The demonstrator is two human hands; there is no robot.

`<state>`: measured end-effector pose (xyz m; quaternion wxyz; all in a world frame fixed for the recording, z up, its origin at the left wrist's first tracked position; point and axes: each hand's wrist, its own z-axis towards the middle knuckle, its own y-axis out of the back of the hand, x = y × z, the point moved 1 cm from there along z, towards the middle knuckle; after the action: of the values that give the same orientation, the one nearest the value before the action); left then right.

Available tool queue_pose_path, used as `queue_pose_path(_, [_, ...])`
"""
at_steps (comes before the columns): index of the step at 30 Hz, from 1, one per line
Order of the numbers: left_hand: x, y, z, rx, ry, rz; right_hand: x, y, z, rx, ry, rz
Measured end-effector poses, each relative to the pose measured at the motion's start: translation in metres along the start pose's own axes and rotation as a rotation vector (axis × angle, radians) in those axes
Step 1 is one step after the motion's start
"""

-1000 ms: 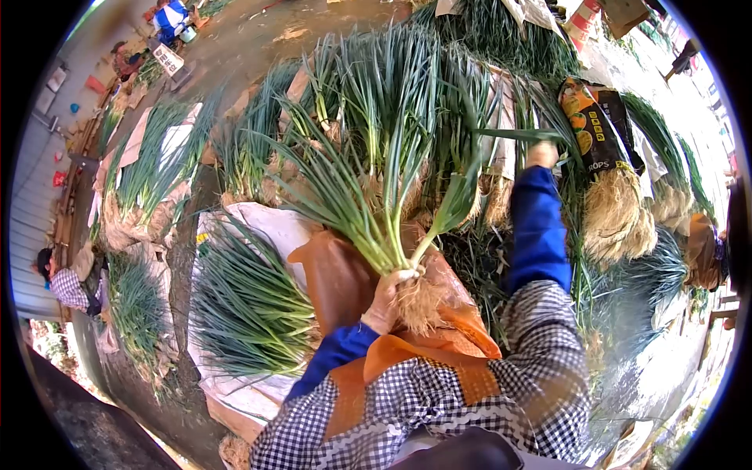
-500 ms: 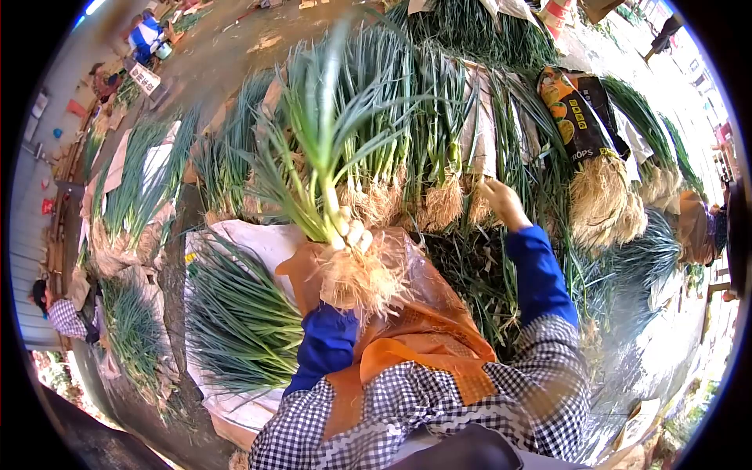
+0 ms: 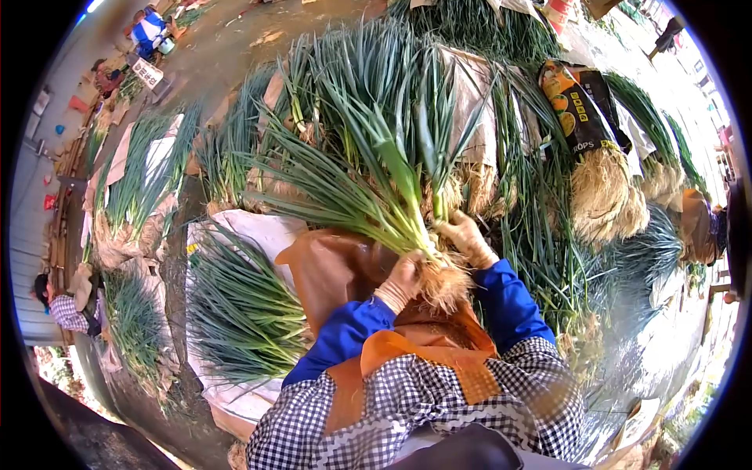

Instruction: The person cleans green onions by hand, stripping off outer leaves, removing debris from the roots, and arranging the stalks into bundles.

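Note:
My left hand (image 3: 402, 279) is closed around the lower stems of a bunch of green onions (image 3: 395, 207), whose leaves fan up and to the left. Their pale, shaggy roots (image 3: 445, 283) hang just right of that hand, above my lap. On the right, my right hand (image 3: 468, 238) has its fingers closed at the base of another green onion stalk (image 3: 435, 176), which stands almost upright against the bunch. The two hands are close together.
Trimmed green onions (image 3: 243, 305) lie on a white sheet (image 3: 223, 392) at my left. Rooted bunches (image 3: 376, 70) stand in front. A black printed bag (image 3: 580, 117) is at right. Other people (image 3: 70, 313) work at far left.
My left hand has lowered and swung the bunch rightward, tilting it. My right hand has come back from the bunches in front to meet it, now with a stalk in it.

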<state>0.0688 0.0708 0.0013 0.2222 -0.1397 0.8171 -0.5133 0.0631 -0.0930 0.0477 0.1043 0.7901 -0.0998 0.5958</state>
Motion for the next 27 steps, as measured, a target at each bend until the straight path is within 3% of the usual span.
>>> queue_pose_path(2, [0.009, -0.002, -0.003, -0.067, -0.029, 0.120, -0.006, 0.004, 0.006, -0.128, -0.201, -0.104])
queue_pose_path(3, [0.010, -0.009, -0.006, 0.001, -0.039, 0.080, -0.025, 0.005, 0.019, -0.282, 0.002, -0.077])
queue_pose_path(4, [0.012, -0.009, -0.005, 0.001, -0.039, 0.081, -0.042, 0.009, 0.037, -0.194, -0.018, 0.004])
queue_pose_path(6, [0.017, 0.003, 0.004, -0.062, -0.124, 0.038, -0.028, 0.003, 0.031, -0.446, 0.270, -0.834])
queue_pose_path(7, [0.019, 0.017, 0.013, -0.101, -0.157, 0.016, -0.020, 0.001, 0.024, -0.417, 0.214, -0.924])
queue_pose_path(8, [0.015, 0.012, 0.012, -0.095, -0.163, 0.015, -0.024, -0.002, 0.014, -0.447, 0.353, -0.903])
queue_pose_path(10, [0.008, -0.001, 0.003, -0.117, -0.145, -0.107, -0.047, -0.006, -0.009, -0.257, 0.298, -0.459])
queue_pose_path(12, [0.003, 0.000, 0.005, -0.096, -0.204, -0.083, 0.013, 0.003, -0.083, -0.015, -0.018, -0.092])
queue_pose_path(14, [0.006, 0.022, 0.014, -0.073, -0.177, -0.096, 0.002, 0.057, -0.102, 0.087, -0.171, 0.006])
queue_pose_path(16, [0.010, 0.023, 0.015, -0.098, -0.176, -0.060, -0.035, 0.099, -0.078, 0.066, -0.207, -0.981])
queue_pose_path(17, [0.012, 0.022, 0.016, -0.124, -0.181, -0.018, -0.025, 0.100, -0.073, 0.042, -0.105, -1.659])
queue_pose_path(18, [0.011, 0.015, 0.017, -0.111, -0.179, -0.011, -0.037, 0.100, -0.046, -0.166, -0.022, -1.424])
queue_pose_path(19, [0.009, 0.005, 0.015, -0.094, -0.212, 0.039, -0.007, 0.079, -0.033, -0.212, 0.049, -1.157])
queue_pose_path(20, [0.011, 0.002, 0.009, -0.091, -0.243, 0.085, 0.017, 0.052, -0.019, -0.260, 0.134, -1.107])
queue_pose_path(21, [0.014, 0.021, 0.017, -0.155, -0.212, 0.198, 0.041, 0.028, -0.007, -0.179, 0.048, -1.049])
queue_pose_path(25, [0.023, 0.057, 0.040, -0.096, -0.200, 0.263, 0.052, -0.017, 0.050, 0.043, -0.073, -1.443])
queue_pose_path(27, [0.020, 0.035, 0.029, -0.128, -0.224, 0.256, 0.041, -0.023, 0.058, 0.089, -0.098, -1.502])
